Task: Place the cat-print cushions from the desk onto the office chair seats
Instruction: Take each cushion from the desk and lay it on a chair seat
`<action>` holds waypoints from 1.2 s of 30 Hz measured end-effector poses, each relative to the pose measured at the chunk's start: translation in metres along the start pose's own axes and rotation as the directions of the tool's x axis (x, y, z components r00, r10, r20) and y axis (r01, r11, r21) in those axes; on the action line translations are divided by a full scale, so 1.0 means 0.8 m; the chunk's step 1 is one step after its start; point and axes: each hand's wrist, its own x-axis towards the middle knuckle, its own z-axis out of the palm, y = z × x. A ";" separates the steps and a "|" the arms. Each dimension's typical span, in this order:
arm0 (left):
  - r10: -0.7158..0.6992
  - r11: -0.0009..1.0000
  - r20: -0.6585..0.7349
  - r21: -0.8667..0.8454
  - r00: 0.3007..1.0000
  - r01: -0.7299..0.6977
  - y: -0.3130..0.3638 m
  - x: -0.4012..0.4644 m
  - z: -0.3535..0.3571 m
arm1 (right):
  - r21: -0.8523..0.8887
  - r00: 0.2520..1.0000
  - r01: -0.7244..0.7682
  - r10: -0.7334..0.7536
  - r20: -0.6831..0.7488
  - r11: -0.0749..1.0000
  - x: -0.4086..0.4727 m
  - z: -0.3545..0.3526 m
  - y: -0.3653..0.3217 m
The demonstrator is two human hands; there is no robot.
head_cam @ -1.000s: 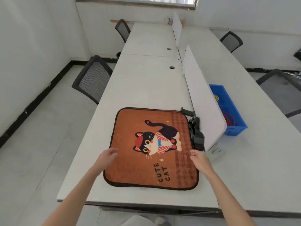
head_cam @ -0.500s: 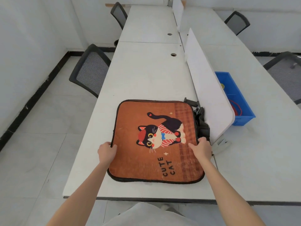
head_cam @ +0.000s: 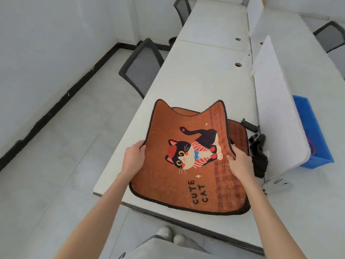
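Observation:
An orange cat-print cushion (head_cam: pixel 171 180) with "CUTE CAT" lettering is lifted off the white desk (head_cam: pixel 201 75), sagging in the middle with its far corners sticking up. My left hand (head_cam: pixel 133 158) grips its left edge and my right hand (head_cam: pixel 239 162) grips its right edge. Under it, a second orange cushion (head_cam: pixel 238 135) lies on the desk, mostly hidden. A black mesh office chair (head_cam: pixel 142 67) stands tucked at the desk's left side, its seat hidden under the desk.
A white divider panel (head_cam: pixel 276 113) runs down the desk's middle, with a black clamp and strap (head_cam: pixel 258 152) at its base. A blue bin (head_cam: pixel 313 135) sits behind it. More chairs (head_cam: pixel 183 8) stand farther back. Open floor lies to the left.
Both hands have closed on the cushion's side edges and raised it off the desk, exposing a second cushion beneath. The view has swung left.

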 end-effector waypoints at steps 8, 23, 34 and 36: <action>-0.272 0.961 -0.407 -0.079 0.872 0.264 -0.076 -0.152 -0.108 | 0.076 0.856 0.454 -0.458 0.241 0.888 -0.057 0.066 -0.143; -0.578 0.787 -0.622 -0.254 0.529 0.562 -0.298 -0.228 -0.274 | 0.246 0.573 0.619 -0.644 0.507 0.745 -0.166 0.330 -0.368; -0.403 0.910 -0.411 -0.089 0.818 0.404 -0.394 -0.002 -0.430 | 0.145 0.859 0.340 -0.370 0.353 0.929 -0.121 0.433 -0.499; -0.361 0.927 -0.364 -0.044 0.859 0.372 -0.409 0.054 -0.440 | 0.143 0.886 0.296 -0.327 0.329 0.945 -0.095 0.451 -0.520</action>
